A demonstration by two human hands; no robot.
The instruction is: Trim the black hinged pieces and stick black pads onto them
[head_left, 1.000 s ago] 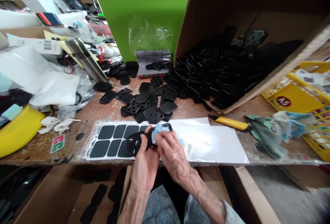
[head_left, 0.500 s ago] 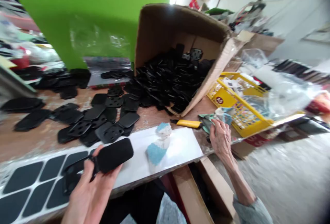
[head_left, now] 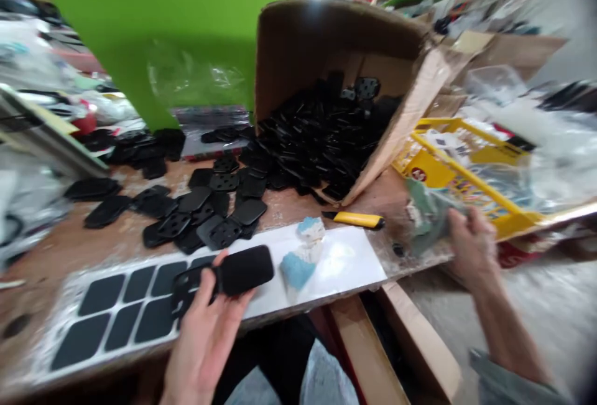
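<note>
While the left hand (head_left: 205, 324) grips the black part (head_left: 247, 270), halves spread, over the right end of the pad sheet (head_left: 122, 327), the blue rag (head_left: 297, 269) lies unheld on the white sheet (head_left: 347, 262). The green cloth (head_left: 431, 228) has just been taken up by the right hand (head_left: 478, 246), closed on it; work on the part appears paused.

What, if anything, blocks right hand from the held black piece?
Nothing upright visible between the right hand and held black piece; only a blue-and-white rag lying low, with the yellow cutter farther back.
</note>
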